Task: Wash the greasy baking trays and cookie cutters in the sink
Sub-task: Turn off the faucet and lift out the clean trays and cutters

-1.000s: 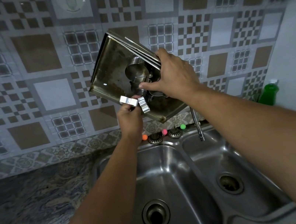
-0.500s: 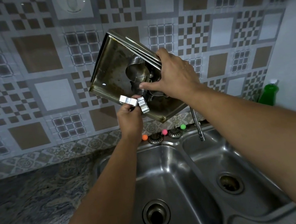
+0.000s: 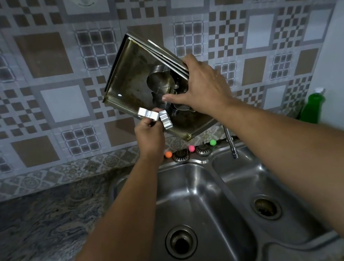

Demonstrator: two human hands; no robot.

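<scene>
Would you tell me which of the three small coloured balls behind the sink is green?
The right-hand ball, nearest the tap hose; the others are orange and pink.

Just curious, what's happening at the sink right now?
Right hand grips stacked trays, thumb pinning cutters. Left hand pinches two cutters. Sink below, nothing blocking.
</scene>
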